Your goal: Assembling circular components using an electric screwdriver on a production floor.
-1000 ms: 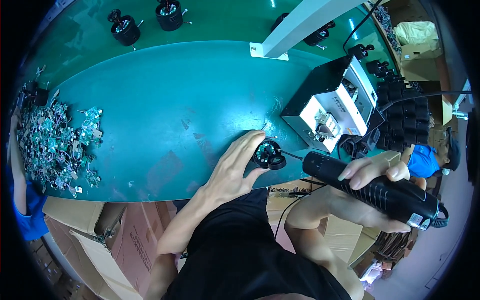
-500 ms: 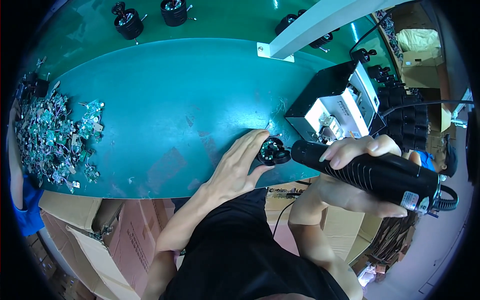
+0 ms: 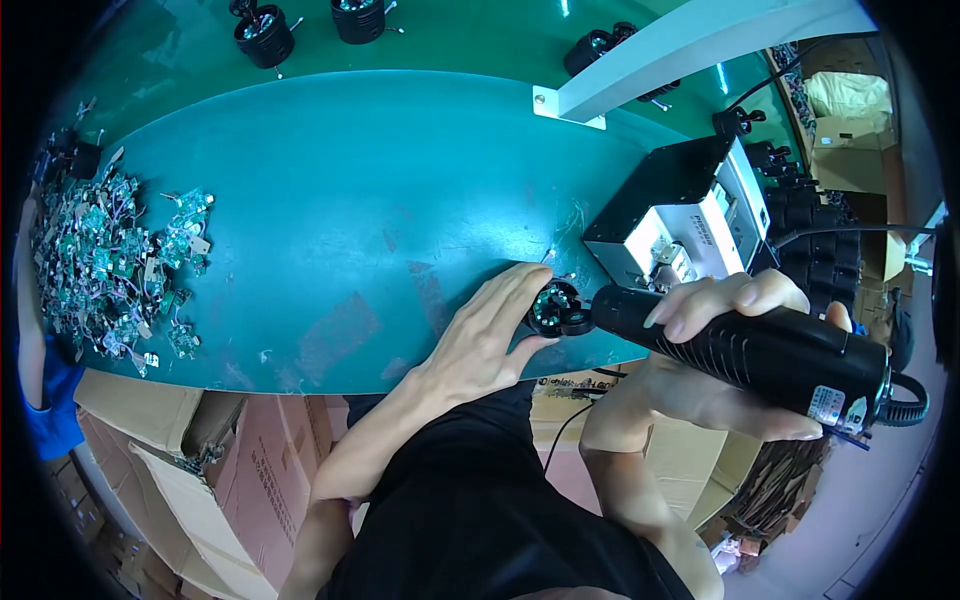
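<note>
A small black round part [image 3: 556, 309] with a circuit board inside lies on the green table [image 3: 330, 220] near its front edge. My left hand [image 3: 485, 335] rests on the table and grips this part between thumb and fingers. My right hand [image 3: 715, 350] is wrapped around a black electric screwdriver [image 3: 760, 352], whose tip sits at the part's right side.
A black and white box-shaped machine [image 3: 685, 215] stands just behind the part. A heap of small green circuit boards [image 3: 105, 260] covers the table's left end. Black round parts [image 3: 265, 35] stand at the far edge; more are stacked at right [image 3: 810, 215]. Cardboard boxes [image 3: 200, 450] sit below.
The screwdriver has moved left, and its tip has come up against the black part. My left hand keeps holding the part in the same spot.
</note>
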`<state>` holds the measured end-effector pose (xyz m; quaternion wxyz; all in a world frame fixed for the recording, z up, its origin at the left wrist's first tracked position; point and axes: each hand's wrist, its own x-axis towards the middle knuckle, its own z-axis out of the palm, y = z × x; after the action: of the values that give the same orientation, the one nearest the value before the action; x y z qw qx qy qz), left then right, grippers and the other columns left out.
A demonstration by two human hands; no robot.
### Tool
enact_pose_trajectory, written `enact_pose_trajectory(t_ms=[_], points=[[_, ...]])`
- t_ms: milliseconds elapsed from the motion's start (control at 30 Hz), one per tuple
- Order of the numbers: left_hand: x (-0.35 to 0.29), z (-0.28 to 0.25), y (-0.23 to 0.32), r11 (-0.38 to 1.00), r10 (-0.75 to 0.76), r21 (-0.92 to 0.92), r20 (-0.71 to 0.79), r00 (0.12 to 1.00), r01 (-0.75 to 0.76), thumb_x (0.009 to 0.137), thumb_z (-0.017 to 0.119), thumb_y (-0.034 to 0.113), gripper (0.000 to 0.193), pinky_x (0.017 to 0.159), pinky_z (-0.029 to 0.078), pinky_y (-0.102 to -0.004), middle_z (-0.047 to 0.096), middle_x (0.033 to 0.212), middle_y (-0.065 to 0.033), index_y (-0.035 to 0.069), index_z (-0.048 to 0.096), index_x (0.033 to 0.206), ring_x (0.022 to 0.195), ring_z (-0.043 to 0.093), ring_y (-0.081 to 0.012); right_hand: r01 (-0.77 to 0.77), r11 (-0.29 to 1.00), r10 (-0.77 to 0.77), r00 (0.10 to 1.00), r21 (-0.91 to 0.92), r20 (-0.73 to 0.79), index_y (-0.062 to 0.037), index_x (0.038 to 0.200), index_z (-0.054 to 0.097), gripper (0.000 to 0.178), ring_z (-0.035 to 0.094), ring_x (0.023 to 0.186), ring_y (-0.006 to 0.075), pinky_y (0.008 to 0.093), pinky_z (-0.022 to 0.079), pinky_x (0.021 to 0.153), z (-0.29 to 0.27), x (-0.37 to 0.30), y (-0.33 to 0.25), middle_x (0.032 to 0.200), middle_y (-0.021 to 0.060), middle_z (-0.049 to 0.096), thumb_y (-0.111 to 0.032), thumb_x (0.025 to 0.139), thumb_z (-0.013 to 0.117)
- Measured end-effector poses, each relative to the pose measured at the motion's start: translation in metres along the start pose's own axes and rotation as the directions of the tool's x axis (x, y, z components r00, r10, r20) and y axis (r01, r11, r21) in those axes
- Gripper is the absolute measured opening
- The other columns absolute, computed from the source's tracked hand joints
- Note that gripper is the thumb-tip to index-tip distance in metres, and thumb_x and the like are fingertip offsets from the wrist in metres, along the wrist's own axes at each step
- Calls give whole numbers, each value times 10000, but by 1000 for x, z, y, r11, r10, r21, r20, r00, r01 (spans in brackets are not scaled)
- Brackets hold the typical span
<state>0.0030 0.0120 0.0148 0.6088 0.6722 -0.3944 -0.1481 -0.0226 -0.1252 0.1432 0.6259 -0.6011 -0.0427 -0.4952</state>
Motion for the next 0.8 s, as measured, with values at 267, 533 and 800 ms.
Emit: enact_pose_trajectory(t_ms=[267,533,800], points=[[1,-1,3,1000,6,19,-33,999,-6,698,755,4,654,948,471,-385,560,1273,-180,-16,492,1297,1113,581,-333,27,992,-57,969,127,240,-147,1431,270,834,545,443,157,260,461,327,-9,-2,13,851,136,538,-760,871,352],[42,-44,-15,971,26,239,-37,999,-16,750,690,79,582,920,475,-423,557,1168,-218,-29,454,1271,1030,582,-369,179,982,-183,980,-59,-75,-137,1405,284,802,549,447,159,266,460,344,-40,0,-27,933,138,585,-742,885,364],[212,-116,-84,914,-154,286,-411,898,288,800,674,109,521,920,457,-427,521,1201,-296,-97,463,1229,1058,566,-406,-76,951,-5,965,-299,-261,-106,1374,287,778,530,439,147,255,453,355,-63,-37,9,919,135,583,-722,904,349]])
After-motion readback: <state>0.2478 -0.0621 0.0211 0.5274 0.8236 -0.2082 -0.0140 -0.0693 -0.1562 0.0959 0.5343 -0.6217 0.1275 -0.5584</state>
